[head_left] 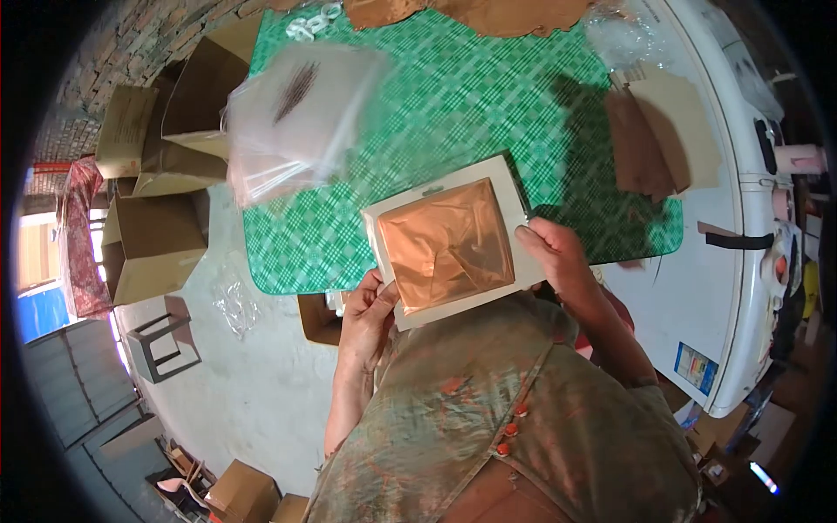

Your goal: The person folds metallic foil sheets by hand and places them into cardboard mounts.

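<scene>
Between my two hands is a white card (520,266) with a hang hole at its top edge. On its face lies a folded, shiny copper-orange sheet (449,244), creased toward the middle. My left hand (370,309) pinches the card's lower left edge, thumb on the front. At the right edge, my right hand (556,248) grips it the same way. The card is tilted, held in front of my body at the near edge of the table. A stack of clear plastic bags (301,122) with a dark printed patch lies on the table's far left.
A green checked cloth covers the table (445,96). Brown sheets (641,144) lie at its right, orange-brown material (510,13) at the far edge. Open cardboard boxes (161,235) stand on the left, with a small stool frame (164,340) nearby. A white refrigerator (649,322) is on the right.
</scene>
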A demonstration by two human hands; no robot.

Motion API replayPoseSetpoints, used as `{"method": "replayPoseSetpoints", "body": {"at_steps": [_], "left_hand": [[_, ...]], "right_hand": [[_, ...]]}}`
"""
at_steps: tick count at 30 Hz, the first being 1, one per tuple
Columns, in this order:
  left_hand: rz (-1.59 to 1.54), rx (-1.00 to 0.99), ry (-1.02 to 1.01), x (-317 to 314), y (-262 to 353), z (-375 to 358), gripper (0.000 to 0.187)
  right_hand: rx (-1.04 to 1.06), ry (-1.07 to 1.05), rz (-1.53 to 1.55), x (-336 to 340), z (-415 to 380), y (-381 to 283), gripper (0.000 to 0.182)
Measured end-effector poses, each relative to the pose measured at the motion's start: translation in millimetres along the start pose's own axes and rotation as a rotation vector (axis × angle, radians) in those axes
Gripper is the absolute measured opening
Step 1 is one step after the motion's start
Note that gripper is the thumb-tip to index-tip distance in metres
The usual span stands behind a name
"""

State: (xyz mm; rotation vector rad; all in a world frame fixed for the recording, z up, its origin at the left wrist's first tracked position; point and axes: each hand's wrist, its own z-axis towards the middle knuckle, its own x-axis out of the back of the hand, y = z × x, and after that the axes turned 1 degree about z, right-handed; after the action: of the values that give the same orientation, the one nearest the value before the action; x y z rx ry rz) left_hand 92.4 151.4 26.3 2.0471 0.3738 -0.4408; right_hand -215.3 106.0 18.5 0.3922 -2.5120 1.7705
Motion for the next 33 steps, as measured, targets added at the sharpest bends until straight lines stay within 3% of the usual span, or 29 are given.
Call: {"method": "replayPoseSetpoints", "body": {"at_steps": [2, 6, 7, 10, 14, 18, 20, 24, 28, 29, 32, 33], "left_hand": [[0.033, 0.022, 0.049, -1.3, 0.8, 5.3, 0.017], [0.126, 0.004, 0.124, 1.6, -1.7, 16.2, 0.011], [0.117, 0.01, 0.143, -4.2, 3.0, 17.4, 0.01], [0.052, 0.003, 0.069, -1.3, 6.7, 24.2, 0.011], [0.052, -0.026, 0.046, 3.8, 7.0, 27.5, 0.013], [0.056, -0.023, 0.05, -5.8, 12.9, 26.0, 0.018], [0.037, -0.015, 0.082, -9.0, 13.4, 23.1, 0.019], [-0.003, -0.009, 0.092, -6.3, 10.2, 20.3, 0.026], [0.051, -0.007, 0.107, 0.1, 1.8, 24.0, 0.034], [0.052, -0.001, 0.116, -0.1, 1.7, 23.4, 0.034], [0.034, 0.016, 0.111, -2.4, 7.4, 22.8, 0.035], [0.007, 0.023, 0.106, -2.8, 7.6, 22.5, 0.035]], "right_hand": [[-0.143, -0.024, 0.124, 0.4, -1.6, -24.5, 0.036], [-0.043, 0.133, 0.059, 21.9, 5.0, -36.4, 0.034], [0.013, 0.16, -0.038, 37.1, 3.6, -43.8, 0.027], [0.464, 0.569, -0.4, 89.6, 19.8, -36.5, 0.021], [0.597, 1.0, -1.337, 196.0, 35.4, -80.9, 0.029], [0.174, 1.108, -1.801, 328.3, 70.4, -60.4, 0.058], [0.048, 1.117, -1.827, 391.8, 77.7, -25.6, 0.064], [-0.173, 1.076, -1.908, 410.2, 107.3, -34.7, 0.071], [-0.282, 1.015, -1.792, 405.2, 127.4, -66.6, 0.067], [-0.082, 0.954, -1.789, 380.7, 119.2, -81.1, 0.058], [0.584, 0.722, -1.387, 285.7, 112.9, -99.2, 0.048], [0.62, 0.596, -1.204, 238.0, 103.4, -91.2, 0.044]]}}
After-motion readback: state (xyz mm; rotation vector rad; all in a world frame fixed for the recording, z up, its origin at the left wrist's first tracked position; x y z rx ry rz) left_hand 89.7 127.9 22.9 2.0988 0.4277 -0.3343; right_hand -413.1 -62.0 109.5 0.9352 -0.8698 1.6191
